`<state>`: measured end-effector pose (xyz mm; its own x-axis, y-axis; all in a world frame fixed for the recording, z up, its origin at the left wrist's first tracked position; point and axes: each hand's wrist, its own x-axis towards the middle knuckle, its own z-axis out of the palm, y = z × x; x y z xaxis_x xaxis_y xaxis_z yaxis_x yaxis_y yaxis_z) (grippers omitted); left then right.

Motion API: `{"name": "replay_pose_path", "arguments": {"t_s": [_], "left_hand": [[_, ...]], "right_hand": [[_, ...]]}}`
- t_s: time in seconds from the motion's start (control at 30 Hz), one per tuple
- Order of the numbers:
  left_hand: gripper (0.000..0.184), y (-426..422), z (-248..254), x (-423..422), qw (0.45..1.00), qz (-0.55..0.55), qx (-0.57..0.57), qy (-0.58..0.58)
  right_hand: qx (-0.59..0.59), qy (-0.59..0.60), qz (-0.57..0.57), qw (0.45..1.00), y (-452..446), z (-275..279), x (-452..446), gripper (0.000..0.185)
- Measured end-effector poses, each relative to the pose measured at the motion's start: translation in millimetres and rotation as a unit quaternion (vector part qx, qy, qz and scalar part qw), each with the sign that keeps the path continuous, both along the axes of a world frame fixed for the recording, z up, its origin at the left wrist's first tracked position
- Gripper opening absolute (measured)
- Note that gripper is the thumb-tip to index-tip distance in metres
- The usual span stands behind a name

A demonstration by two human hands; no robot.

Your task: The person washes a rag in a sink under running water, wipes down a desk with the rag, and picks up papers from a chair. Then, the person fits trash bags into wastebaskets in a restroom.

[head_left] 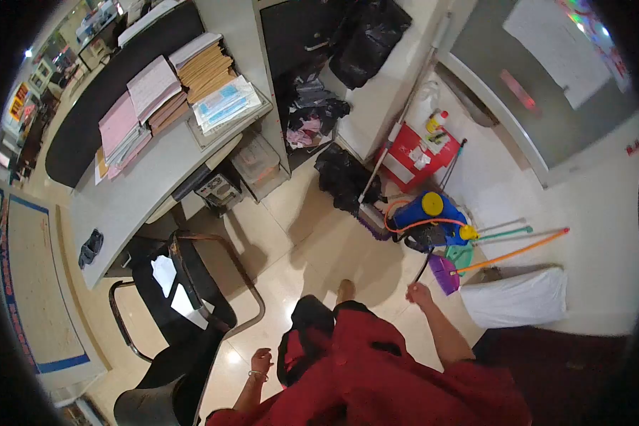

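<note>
My left hand [261, 361], with a bracelet at the wrist, hangs low beside a black chair [184, 284]. Its fingers are loosely bent and apart, with nothing seen in them. Further forward on the right is my right hand [419, 293], its fingers curled in. A thin black bar [424, 267] runs from a blue tank sprayer [433, 213] down to those fingertips; whether they grip it I cannot tell. The sprayer has a yellow cap and an orange hose. Near it lie a purple broom head [445, 275] with an orange handle and a green dustpan [459, 254].
A red box [419, 157] with bottles on it stands behind the sprayer, by a long-handled mop [371, 213]. A white sack [516, 298] lies at the right wall. Paper stacks [204, 69] cover part of the curved desk [138, 199]. Black bags [337, 177] lie on the floor.
</note>
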<state>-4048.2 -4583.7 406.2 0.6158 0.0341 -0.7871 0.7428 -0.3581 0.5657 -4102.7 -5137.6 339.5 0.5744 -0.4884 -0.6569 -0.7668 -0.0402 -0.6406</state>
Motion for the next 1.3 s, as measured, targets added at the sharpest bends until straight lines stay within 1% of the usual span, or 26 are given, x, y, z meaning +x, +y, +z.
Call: {"name": "replay_pose_path", "arguments": {"t_s": [0.03,0.07,0.1,0.13,0.2,0.3,0.4,0.5,0.53,0.57,0.63,0.67,0.7,0.73,0.83,0.87,0.93,0.97,1.03,1.07,1.1,1.17,1.2,1.23,1.27,1.3], "left_hand": [[0.021,-16.2,10.7,14.4,0.999,0.043,0.0,-0.002],[0.022,-25.1,16.5,25.8,0.998,0.056,-0.028,-0.001],[0.021,-39.8,26.7,41.1,0.999,0.051,-0.012,-0.007],[0.021,-52.7,29.8,54.6,0.998,0.057,-0.023,-0.023],[0.021,-74.5,32.9,83.6,0.997,0.06,-0.041,-0.04],[0.02,-112.9,14.9,143.2,0.998,0.024,-0.054,-0.025],[0.019,-156.3,-12.5,199.1,0.997,-0.002,-0.07,-0.031],[0.017,-202.3,-40.6,243.5,0.995,-0.007,-0.083,-0.05],[0.018,-213.1,-52.0,253.2,0.995,-0.05,-0.065,-0.064],[0.022,-214.5,-76.5,253.1,0.985,-0.154,-0.003,-0.076],[0.034,-229.4,-110.1,248.3,0.981,-0.152,0.036,-0.112],[0.039,-236.1,-130.1,252.1,0.959,-0.229,0.084,-0.141],[0.044,-242.4,-139.5,255.4,0.929,-0.307,0.132,-0.161],[0.05,-259.2,-147.5,258.0,0.916,-0.312,0.152,-0.198],[0.056,-290.3,-198.8,235.8,0.899,-0.376,0.203,-0.097],[0.056,-296.9,-208.3,236.1,0.9,-0.369,0.21,-0.098],[0.035,-330.6,-167.5,271.1,0.863,-0.407,0.222,-0.203],[0.035,-337.4,-162.7,272.6,0.861,-0.404,0.231,-0.203],[0.056,-343.9,-163.6,273.0,0.889,-0.362,0.268,-0.08],[0.056,-344.9,-174.6,273.6,0.877,-0.387,0.279,-0.057],[0.056,-341.3,-181.7,285.5,0.875,-0.387,0.287,-0.05],[0.055,-342.8,-179.8,307.1,0.881,-0.422,0.21,-0.048],[0.053,-347.6,-175.9,312.8,0.883,-0.422,0.193,-0.063],[0.05,-354.6,-170.9,309.5,0.885,-0.385,0.227,-0.129],[0.044,-351.3,-181.8,295.9,0.88,-0.406,0.216,-0.117],[0.039,-344.3,-195.4,288.0,0.873,-0.424,0.211,-0.116]], "right_hand": [[0.028,-0.012,-0.006,1.0,1.9,48.4,59.1,0.02],[0.008,-0.011,0.097,0.995,-13.8,50.0,99.0,0.02],[0.029,-0.017,0.071,0.997,-20.2,52.0,134.4,0.02],[0.019,0.006,0.103,0.994,-25.6,57.0,174.2,0.019],[-0.038,0.027,0.212,0.976,-39.7,35.3,232.6,0.02],[0.018,-0.013,0.217,0.976,-40.3,8.3,296.0,0.023],[0.009,0.051,0.238,0.97,-36.8,-41.3,337.6,0.028],[-0.013,0.059,0.268,0.961,-41.1,-127.9,363.4,0.035],[-0.014,0.066,0.271,0.96,-39.2,-143.9,376.3,0.04],[-0.008,0.061,0.275,0.959,-41.7,-157.4,391.3,0.04],[-0.075,0.108,0.314,0.94,-41.4,-172.5,429.2,0.047],[-0.109,0.09,0.333,0.932,-48.0,-226.0,434.5,0.057],[-0.109,0.085,0.338,0.931,-52.0,-261.2,443.6,0.057],[-0.128,0.074,0.322,0.935,-54.1,-291.7,453.5,0.062],[-0.125,0.087,0.308,0.939,-61.9,-340.4,490.4,0.076],[-0.167,0.063,0.304,0.936,-65.2,-356.9,499.9,0.079],[-0.195,-0.015,0.282,0.939,-74.4,-365.6,522.8,0.091],[-0.189,-0.023,0.284,0.94,-77.3,-379.3,531.6,0.091],[-0.349,-0.057,0.258,0.899,-88.5,-408.0,545.3,0.1],[-0.359,-0.038,0.236,0.902,-97.3,-425.8,554.4,0.102],[-0.367,-0.013,0.215,0.905,-103.4,-437.4,566.1,0.104],[-0.275,-0.03,0.194,0.941,-110.9,-401.4,589.6,0.11],[-0.263,-0.149,0.175,0.937,-119.7,-434.9,590.3,0.114],[-0.342,-0.078,0.219,0.91,-125.3,-465.0,590.2,0.117],[-0.363,-0.013,0.195,0.911,-120.1,-480.7,587.9,0.116],[-0.328,-0.015,0.203,0.923,-123.3,-492.7,586.4,0.117]]}}
